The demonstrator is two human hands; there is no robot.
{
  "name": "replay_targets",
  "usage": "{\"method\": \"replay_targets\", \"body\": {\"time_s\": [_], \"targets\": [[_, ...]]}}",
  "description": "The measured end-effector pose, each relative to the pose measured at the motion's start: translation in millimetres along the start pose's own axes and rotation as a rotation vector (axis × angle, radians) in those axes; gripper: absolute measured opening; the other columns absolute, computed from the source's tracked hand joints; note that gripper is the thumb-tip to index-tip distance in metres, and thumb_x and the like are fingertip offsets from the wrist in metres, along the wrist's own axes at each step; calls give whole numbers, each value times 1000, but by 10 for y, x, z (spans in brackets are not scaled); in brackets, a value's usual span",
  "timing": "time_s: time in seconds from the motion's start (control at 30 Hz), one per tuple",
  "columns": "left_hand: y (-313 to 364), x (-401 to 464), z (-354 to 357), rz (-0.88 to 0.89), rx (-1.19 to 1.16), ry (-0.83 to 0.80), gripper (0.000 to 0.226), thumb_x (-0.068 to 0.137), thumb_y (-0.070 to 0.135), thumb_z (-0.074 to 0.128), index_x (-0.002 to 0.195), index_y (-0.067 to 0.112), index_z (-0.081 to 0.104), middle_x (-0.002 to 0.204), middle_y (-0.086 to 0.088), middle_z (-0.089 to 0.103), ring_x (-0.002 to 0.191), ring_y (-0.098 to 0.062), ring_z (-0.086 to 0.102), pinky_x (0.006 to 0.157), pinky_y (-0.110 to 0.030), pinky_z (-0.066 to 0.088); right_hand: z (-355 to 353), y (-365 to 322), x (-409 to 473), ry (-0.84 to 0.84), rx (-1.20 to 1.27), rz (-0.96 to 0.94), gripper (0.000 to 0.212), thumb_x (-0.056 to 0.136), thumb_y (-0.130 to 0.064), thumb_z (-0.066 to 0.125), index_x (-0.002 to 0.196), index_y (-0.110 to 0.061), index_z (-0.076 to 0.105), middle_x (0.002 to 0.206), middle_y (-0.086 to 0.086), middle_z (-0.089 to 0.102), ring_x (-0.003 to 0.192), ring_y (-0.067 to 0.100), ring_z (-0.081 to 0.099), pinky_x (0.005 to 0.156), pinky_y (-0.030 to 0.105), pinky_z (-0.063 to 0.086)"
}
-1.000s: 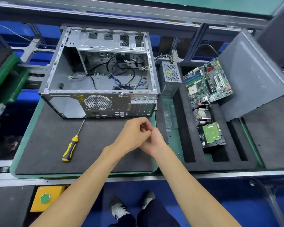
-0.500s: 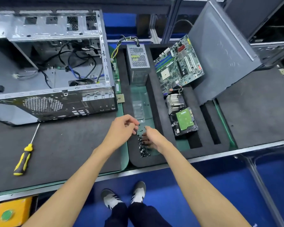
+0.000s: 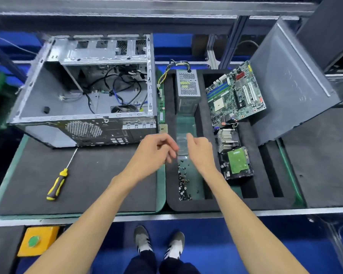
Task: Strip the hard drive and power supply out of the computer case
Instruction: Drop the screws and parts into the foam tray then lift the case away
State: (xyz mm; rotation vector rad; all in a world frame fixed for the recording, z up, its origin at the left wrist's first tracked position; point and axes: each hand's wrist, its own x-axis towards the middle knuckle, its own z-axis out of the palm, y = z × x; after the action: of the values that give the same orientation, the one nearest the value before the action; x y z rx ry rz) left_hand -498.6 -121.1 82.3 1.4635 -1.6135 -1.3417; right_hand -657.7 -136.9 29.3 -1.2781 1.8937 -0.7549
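While fingers (image 3: 167,149) hover empty, hard drive (image 3: 237,162) right.

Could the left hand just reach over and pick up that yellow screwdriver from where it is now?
Probably yes. The left hand looks empty, with loosely curled fingers, and the screwdriver lies alone on the dark mat, down and to its left. Nothing sits between them; the computer case stands farther back.

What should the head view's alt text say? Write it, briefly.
Two bare hands, left hand and right hand, hover open over a foam tray holding loose screws, a power supply, motherboard and hard drive; the open computer case sits left.
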Motion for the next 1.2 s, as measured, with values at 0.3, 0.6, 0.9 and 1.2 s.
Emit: {"method": "replay_targets", "body": {"time_s": [0.3,0.6,0.9,1.2], "targets": [[386,260,-1144,172,-86,336,36,82,-10,42,71,16,64,55,4,62,49,-8,52,51,-19,47,327,-1460,70,63,149,-625,44,103,-30,49,65,-9,54,56,0,53,55,21,46,56,39,41],[-324,1551,-1950,-126,553,-1,37,88,17,71,122,17,58,116,-7,66,106,-23,61,91,-33,47,956,-1734,595,-58,-641,-543,30,102,-33,42,118,-23,66,107,-2,68,100,23,61,70,36,43],[-585,2032,-1681,-249,1089,-566,81,83,41,77,143,7,34,144,-21,39,128,-40,46,105,-49,44,986,-1686,613,-6,-674,-521,31,100,-41,44,110,-28,71,107,-8,72,103,17,62,75,35,46],[-231,1611,-1866,-196,1026,-247,35,77,34,82,95,18,57,112,-7,63,96,-28,58,89,-44,52,929,-1649,587,33,-369,-535,41,100,-35,54,139,-24,54,133,-6,61,126,13,50,95,41,50]]}}
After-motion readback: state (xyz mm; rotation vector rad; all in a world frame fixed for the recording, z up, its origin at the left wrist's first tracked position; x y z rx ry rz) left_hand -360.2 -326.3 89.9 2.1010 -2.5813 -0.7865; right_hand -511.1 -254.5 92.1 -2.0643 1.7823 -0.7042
